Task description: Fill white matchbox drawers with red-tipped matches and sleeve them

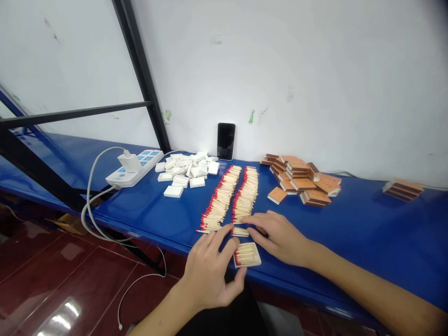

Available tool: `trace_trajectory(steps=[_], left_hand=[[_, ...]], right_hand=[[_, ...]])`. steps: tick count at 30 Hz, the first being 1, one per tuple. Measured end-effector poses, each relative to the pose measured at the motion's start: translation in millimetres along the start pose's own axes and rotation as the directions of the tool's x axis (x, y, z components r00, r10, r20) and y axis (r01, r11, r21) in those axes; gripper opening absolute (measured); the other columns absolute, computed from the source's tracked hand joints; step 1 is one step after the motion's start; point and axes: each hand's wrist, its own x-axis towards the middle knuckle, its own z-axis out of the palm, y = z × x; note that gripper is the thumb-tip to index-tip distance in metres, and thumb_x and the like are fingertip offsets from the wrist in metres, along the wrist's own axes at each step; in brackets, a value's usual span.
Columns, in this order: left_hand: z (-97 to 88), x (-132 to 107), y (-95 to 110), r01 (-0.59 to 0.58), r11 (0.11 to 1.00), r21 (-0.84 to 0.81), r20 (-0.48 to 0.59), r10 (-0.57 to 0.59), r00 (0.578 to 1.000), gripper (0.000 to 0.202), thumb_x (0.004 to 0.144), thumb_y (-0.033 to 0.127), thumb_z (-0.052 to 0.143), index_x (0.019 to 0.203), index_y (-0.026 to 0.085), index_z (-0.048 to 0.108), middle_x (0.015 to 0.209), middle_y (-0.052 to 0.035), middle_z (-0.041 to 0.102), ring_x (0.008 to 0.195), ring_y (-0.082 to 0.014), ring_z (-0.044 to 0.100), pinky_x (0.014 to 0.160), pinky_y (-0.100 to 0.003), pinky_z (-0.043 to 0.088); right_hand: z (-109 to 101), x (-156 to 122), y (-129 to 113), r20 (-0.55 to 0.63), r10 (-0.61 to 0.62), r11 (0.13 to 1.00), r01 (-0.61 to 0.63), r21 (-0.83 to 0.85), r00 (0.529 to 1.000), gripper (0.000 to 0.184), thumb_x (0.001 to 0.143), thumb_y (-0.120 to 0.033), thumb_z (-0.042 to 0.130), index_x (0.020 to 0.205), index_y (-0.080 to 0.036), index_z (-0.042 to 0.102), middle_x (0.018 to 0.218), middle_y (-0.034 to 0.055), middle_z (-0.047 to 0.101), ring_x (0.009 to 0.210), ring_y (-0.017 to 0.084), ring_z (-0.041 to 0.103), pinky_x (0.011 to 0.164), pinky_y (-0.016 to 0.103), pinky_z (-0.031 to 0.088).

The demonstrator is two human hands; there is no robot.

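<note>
A small white matchbox tray (258,261) with red-tipped matches in it lies at the table's front edge. My left hand (210,266) curves around its left side, thumb by the near edge. The left index fingertip is at the red heads of a few matches (241,232) lying just beyond the tray. At their other ends are the thumb and index finger of my right hand (282,238), held apart. Two long rows of loose matches, a left row (220,198) and a right row (245,193), stretch back toward the wall.
White matchbox trays (189,169) are heaped at the back left, beside a power strip (135,170) with a white cable. Orange-brown matchbox sleeves (301,179) form a pile at right, with a smaller stack (403,189) farther right. A phone (226,141) leans against the wall.
</note>
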Motion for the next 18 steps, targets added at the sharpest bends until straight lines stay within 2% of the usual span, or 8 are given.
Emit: trace_trajectory(steps=[11, 18], left_hand=[[-5.6, 0.1, 3.8, 0.052, 0.999, 0.016, 0.094, -0.054, 0.994, 0.036, 0.081, 0.035, 0.060, 0.112, 0.017, 0.064, 0.138, -0.0185, 0.059, 0.103, -0.0341, 0.065, 0.085, -0.048, 0.054], [-7.1, 2.9, 4.5, 0.060, 0.998, 0.029, 0.113, -0.063, 0.992, 0.037, 0.082, 0.035, 0.060, 0.114, 0.018, 0.064, 0.139, -0.0167, 0.058, 0.103, -0.0335, 0.064, 0.087, -0.048, 0.054]], right_hand=[[0.2, -0.4, 1.8, -0.036, -0.003, 0.998, 0.005, 0.056, 0.999, 0.030, 0.104, -0.026, 0.042, 0.119, -0.022, 0.067, 0.106, 0.0057, 0.074, 0.092, 0.020, 0.067, 0.080, 0.034, 0.045], [0.4, -0.7, 0.7, -0.033, -0.010, 0.999, 0.011, 0.039, 0.999, 0.030, 0.103, -0.026, 0.043, 0.122, -0.022, 0.066, 0.109, 0.0054, 0.074, 0.093, 0.021, 0.068, 0.080, 0.034, 0.045]])
